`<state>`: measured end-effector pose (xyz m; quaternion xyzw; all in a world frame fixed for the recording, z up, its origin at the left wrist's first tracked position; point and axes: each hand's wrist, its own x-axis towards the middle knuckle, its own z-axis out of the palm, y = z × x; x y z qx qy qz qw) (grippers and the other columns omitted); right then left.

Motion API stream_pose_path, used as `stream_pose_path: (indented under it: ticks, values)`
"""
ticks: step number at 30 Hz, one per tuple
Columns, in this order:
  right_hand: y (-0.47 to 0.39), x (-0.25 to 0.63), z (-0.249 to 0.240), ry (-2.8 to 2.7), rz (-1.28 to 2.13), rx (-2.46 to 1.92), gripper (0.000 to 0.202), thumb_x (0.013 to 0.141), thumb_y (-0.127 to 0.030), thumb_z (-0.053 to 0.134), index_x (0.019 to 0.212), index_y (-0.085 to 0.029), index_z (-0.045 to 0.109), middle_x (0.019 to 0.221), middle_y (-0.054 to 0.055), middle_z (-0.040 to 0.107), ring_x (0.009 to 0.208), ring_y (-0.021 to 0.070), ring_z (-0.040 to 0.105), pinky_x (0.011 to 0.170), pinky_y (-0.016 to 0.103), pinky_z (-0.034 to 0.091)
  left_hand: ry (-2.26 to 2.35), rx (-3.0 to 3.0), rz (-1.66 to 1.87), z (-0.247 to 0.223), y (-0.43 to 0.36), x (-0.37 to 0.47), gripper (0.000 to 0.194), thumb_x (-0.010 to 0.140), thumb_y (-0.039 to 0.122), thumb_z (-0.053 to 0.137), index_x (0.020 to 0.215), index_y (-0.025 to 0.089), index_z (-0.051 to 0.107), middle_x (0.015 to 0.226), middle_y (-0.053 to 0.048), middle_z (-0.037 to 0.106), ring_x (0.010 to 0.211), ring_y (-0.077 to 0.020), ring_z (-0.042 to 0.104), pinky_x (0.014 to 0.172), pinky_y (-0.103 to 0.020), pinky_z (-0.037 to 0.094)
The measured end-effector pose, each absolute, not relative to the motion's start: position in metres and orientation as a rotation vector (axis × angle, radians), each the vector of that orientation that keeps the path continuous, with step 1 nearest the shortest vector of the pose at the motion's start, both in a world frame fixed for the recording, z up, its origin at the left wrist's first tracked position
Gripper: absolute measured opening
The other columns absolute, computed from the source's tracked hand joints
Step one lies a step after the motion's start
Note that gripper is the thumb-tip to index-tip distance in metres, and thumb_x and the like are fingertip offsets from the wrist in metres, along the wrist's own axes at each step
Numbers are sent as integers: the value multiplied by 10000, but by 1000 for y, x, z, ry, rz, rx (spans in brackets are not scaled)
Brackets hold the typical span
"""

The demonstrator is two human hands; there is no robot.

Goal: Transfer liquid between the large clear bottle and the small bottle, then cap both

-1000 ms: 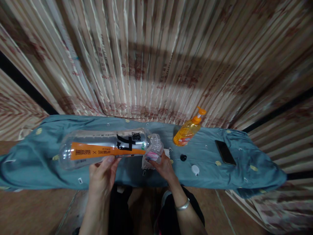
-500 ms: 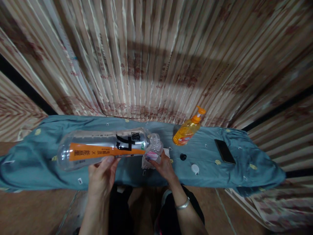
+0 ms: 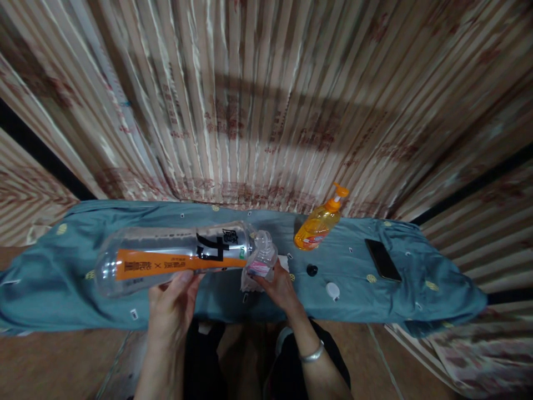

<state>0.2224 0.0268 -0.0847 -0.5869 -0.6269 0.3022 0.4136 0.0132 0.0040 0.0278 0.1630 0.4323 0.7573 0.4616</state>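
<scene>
Pleated beige curtains (image 3: 250,122) with reddish print hang behind and at both sides, crossed at the left by a black bar (image 3: 41,150). Below them runs a long tabletop draped in a teal cloth (image 3: 225,300) dotted with yellow motifs and small white marks; the cloth is rumpled at its left end. Toward the left, a large clear bottle (image 3: 162,261) with an orange band and bold black characters is held on its side above the cloth, base to the left, neck to the right. The left hand (image 3: 172,294) grasps it from the near side and below, thumb showing along its lower edge. At its neck end is a small clear bottle (image 3: 263,258) with a pinkish label, grasped by the right hand (image 3: 280,286); whether the two necks touch cannot be made out. A white sheet (image 3: 247,284) lies partly hidden beneath. Around the right wrist sits a silver bracelet (image 3: 312,353). Farther right, an orange pump bottle (image 3: 316,228) stands toward the back, with a small black cap (image 3: 312,270) nearer the front edge, then a round white lid (image 3: 332,290). Rightmost on the cloth lies a dark phone (image 3: 383,260).
</scene>
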Motion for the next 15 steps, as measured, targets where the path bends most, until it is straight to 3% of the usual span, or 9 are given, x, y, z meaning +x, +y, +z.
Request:
stream_pose_path:
  ticks: [15]
  values:
    - [28,223,-84,-1609,727,-1509,598,791,-339,769,1322,-181,543,1143,119,747,1080,313,717,929,454,578,996,408,1851,33,7,18,449,304,289,966,563,178,616,564,27,653,629,-163,672,602,-284,611]
